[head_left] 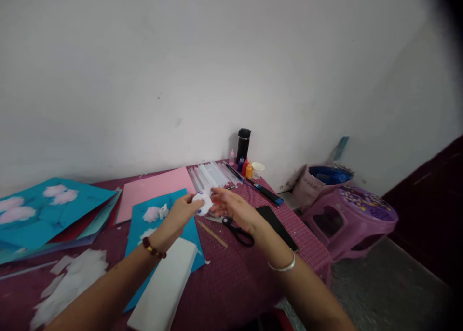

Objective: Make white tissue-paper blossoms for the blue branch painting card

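Note:
A white fluffy piece with small blue-purple marks (pixel 203 201) is pinched between the thumb and fingers of my left hand (pixel 183 211). Close to its right side is my right hand (pixel 233 206), fingers spread and partly curved; whether a fingertip touches the piece is hard to tell. Beneath my left forearm lies a blue sheet (pixel 193 232) bearing pale pink and white fluffy tufts (pixel 151 214). A long white block (pixel 166 285) rests across that sheet's lower part. Black-handled scissors (pixel 238 230) and a thin wooden stick (pixel 212 234) lie below my hands.
Blue sheets with pink tufts (pixel 72 215), a pink sheet (pixel 155 188) and white scraps (pixel 77 278) occupy the left. Behind stand a black bottle (pixel 243 146), small paint bottles (pixel 249 170) and a cup (pixel 258 170). A cutter (pixel 269 195) and dark notebook (pixel 277 226) lie right; a stool (pixel 347 220) stands beyond.

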### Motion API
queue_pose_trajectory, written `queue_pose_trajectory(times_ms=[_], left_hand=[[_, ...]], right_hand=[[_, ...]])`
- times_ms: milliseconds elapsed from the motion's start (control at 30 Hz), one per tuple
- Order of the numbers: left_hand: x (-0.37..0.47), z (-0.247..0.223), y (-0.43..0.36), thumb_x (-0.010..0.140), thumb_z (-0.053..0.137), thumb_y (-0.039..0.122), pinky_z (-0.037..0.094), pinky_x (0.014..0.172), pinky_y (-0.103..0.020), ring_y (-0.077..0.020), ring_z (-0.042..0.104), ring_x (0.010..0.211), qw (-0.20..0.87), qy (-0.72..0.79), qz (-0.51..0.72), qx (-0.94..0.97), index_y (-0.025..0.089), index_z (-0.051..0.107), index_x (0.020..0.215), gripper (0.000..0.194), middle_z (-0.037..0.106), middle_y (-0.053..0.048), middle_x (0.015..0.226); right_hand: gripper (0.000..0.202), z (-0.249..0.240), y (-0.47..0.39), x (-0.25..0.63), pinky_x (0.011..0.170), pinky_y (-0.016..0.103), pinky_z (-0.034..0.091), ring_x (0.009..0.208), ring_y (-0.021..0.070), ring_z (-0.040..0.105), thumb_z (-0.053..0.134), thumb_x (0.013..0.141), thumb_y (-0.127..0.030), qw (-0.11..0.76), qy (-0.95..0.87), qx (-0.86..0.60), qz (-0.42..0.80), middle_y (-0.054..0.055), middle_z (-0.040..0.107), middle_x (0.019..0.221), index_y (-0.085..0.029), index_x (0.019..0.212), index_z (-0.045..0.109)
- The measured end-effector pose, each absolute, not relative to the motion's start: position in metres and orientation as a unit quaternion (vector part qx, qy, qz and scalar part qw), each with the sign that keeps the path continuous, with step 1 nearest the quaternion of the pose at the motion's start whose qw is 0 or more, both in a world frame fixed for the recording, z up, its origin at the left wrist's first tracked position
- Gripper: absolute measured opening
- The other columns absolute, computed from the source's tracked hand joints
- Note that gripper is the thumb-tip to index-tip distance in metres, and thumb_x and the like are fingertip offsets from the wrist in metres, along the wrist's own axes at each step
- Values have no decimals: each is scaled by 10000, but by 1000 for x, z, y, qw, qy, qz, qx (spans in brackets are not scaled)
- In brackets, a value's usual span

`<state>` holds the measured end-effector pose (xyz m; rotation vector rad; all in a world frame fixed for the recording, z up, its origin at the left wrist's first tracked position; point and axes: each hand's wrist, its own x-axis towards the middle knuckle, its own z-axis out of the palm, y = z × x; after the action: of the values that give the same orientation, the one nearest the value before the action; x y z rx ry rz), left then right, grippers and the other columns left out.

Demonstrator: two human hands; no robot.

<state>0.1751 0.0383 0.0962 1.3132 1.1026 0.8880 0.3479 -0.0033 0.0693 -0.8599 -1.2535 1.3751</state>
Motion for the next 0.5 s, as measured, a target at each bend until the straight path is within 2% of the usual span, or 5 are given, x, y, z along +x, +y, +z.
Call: queue_pose_trajectory(times_ms=[100,167,267,367,500], left_hand=[[134,94,29,653,674,271,531,660,-294,-173,621,713,596,473,403,508,144,607,781,192,658,-35,789],[96,92,20,715,623,244,559,700,-317,-180,650,753,615,477,430,458,152,599,817,139,678,-40,824],[24,84,-7,796,509,136,588,634,-318,-186,674,712,644,471,526,294,171,609,848,118,712,-28,809],[-47,73,-61,824,429,97,605,604,-320,-190,684,672,565,465,649,207,207,637,914,252,722,-8,793],[-98,62,-135,825,450,82,609,590,-271,-179,694,723,436,452,769,114,222,646,930,262,727,-23,847]], right_hand=[[788,74,-12,347,960,418,450,1154,228,571,126,833,-765,515,-428,-239,703,150,529,1335,-201,1260,472],[819,73,-15,345,1019,439,408,1222,230,529,68,828,-770,518,-402,-204,727,148,502,1381,-206,1245,490],[761,64,-17,343,1052,450,378,1227,233,529,141,850,-752,514,-390,-180,743,129,522,1373,-213,1198,549],[608,50,-17,342,1028,395,410,1179,206,567,313,879,-680,496,-380,-198,755,99,576,1320,-218,1144,607],[357,37,-5,334,795,287,526,844,146,674,576,836,-512,424,-377,-265,779,49,715,991,-217,1013,672]])
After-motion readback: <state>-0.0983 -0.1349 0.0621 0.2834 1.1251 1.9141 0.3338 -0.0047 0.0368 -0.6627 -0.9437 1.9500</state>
